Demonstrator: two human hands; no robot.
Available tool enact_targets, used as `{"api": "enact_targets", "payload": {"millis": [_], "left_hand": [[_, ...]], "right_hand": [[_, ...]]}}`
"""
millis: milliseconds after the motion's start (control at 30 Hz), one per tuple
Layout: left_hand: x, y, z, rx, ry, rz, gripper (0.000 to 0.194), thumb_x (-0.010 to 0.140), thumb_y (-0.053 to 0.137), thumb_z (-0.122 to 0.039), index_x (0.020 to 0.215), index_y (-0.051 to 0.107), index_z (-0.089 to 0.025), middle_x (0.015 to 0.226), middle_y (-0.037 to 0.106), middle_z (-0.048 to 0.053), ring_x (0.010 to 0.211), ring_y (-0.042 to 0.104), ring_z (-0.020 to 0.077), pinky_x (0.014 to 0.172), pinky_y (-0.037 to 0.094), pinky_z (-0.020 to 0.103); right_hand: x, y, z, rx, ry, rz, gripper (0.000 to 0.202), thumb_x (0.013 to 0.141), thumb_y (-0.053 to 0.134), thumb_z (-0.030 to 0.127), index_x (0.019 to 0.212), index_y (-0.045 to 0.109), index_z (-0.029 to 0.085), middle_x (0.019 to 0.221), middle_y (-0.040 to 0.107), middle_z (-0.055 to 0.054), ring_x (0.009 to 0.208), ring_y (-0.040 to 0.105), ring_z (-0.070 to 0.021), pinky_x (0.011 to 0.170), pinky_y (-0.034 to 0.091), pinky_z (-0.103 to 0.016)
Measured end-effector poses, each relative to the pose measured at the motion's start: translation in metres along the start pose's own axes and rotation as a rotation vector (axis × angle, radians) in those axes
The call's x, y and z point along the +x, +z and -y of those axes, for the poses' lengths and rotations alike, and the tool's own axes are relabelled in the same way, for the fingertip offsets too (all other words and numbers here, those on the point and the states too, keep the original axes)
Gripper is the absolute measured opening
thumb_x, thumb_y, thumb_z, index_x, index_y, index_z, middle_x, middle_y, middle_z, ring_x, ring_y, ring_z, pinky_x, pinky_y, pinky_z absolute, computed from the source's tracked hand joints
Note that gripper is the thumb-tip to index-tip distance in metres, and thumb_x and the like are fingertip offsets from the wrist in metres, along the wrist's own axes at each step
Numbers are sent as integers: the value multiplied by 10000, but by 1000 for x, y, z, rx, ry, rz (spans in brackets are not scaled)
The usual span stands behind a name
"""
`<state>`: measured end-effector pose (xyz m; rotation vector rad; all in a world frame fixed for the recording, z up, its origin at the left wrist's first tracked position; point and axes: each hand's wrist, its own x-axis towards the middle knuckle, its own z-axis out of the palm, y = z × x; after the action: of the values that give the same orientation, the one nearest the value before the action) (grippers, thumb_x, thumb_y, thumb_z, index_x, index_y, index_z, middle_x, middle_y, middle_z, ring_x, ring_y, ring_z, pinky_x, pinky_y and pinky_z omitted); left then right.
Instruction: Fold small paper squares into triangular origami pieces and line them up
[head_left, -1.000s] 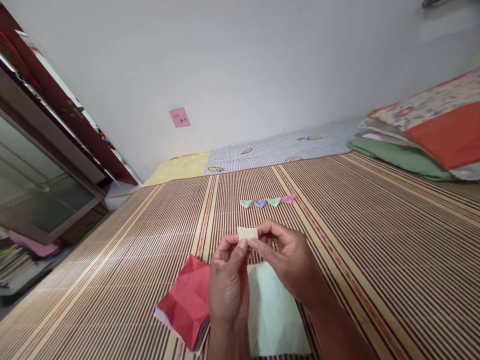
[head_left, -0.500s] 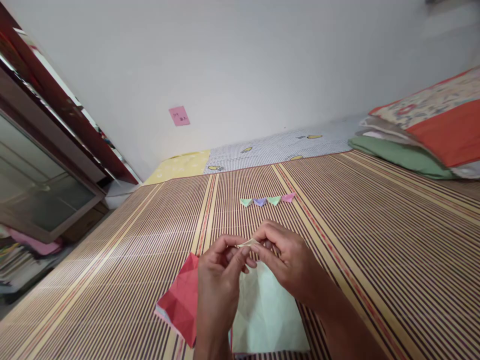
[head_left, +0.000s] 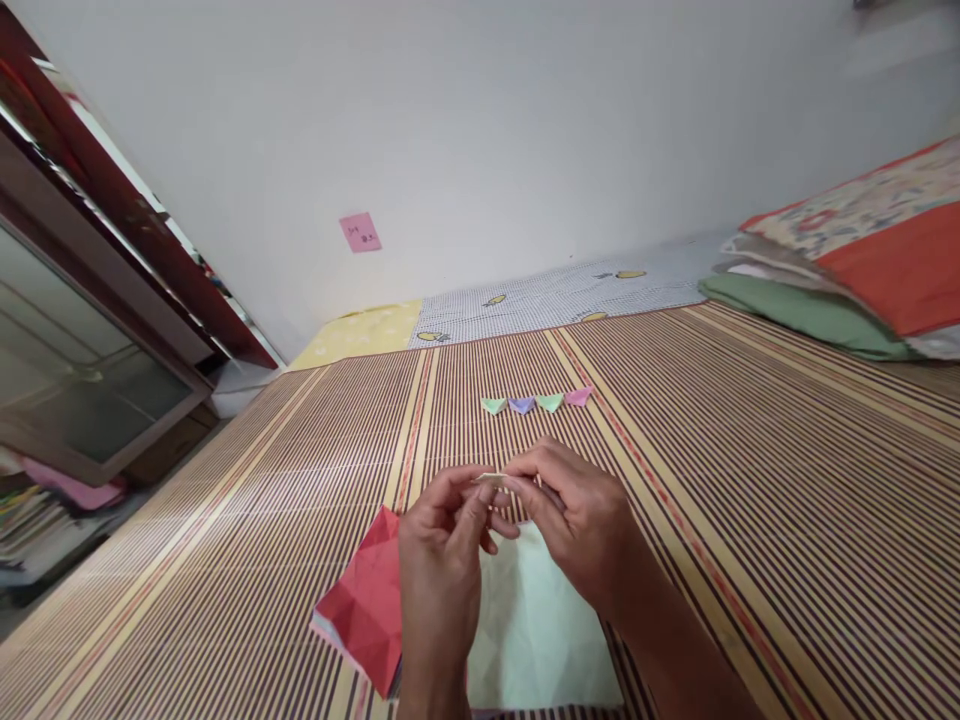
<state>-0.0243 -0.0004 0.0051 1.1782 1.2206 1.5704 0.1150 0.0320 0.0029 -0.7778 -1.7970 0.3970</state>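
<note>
Between my fingertips is a small folded piece of pale paper (head_left: 491,478), mostly covered by the fingers. My left hand (head_left: 446,545) pinches its left end with thumb and forefinger. At its right end, my right hand (head_left: 574,510) is closed on it the same way. Below the hands lies a pale green sheet of paper (head_left: 544,630), creased and partly hidden by my left wrist. Left of that wrist rests a stack of creased paper with a red sheet (head_left: 364,605) on top. Farther off, several small folded paper triangles (head_left: 522,404) in green, purple and pink form a row.
Everything lies on a striped woven mat (head_left: 225,560). Folded bedding (head_left: 862,270) is piled at the far right against the white wall (head_left: 525,130). A pink note (head_left: 361,232) is stuck to the wall. A glass-paneled cabinet (head_left: 82,370) stands at the left.
Both hands keep their pinch on the folded paper, which now looks flatter and narrower. The fingers have shifted slightly; the papers on the mat stay where they were.
</note>
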Motion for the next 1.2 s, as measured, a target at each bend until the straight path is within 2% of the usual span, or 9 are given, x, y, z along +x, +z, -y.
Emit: {"api": "enact_targets", "payload": {"millis": [167,333,500,700,933,1200], "left_hand": [[1,-6,4,-201,-83,10,93,848,773,-250,913,757,-186,759,772,30,676,735,151,640,590,232],[0,-7,5,-147,-15,-75,95,832,798,-255,903,786,-193,826,793,33,756,751,143,774,607,232],[-2,-3,4,-43,77,-129,71,823,804,-252,880,799,-210,814,783,16,776,744,151,752,604,226],[-4,-3,4,45,113,-191,79,822,809,-272,885,802,-227,847,780,9,802,728,146,756,593,221],[-6,3,2,-21,133,-265,84,789,835,-257,854,798,-219,814,776,6,759,720,136,710,596,210],[-6,6,2,-66,122,-274,100,762,854,-231,816,777,-198,789,763,4,744,716,124,703,593,196]], "right_hand": [[0,5,-2,31,-43,-55,173,991,532,84,942,669,178,824,657,-26,757,644,-151,684,499,-274],[1,5,3,150,34,-94,150,922,623,64,947,690,195,868,700,-6,758,651,-132,663,499,-248],[2,7,10,201,74,-134,129,910,635,73,894,682,192,877,707,-9,826,678,-145,706,517,-254],[3,10,12,257,108,-128,137,914,618,76,851,668,187,844,694,-6,814,675,-147,714,519,-261],[2,13,15,466,273,-125,117,904,635,129,811,659,197,830,670,-5,811,661,-164,726,530,-294],[-1,21,12,610,377,-161,111,874,647,145,777,645,199,861,662,-22,833,666,-189,760,541,-339]]}}
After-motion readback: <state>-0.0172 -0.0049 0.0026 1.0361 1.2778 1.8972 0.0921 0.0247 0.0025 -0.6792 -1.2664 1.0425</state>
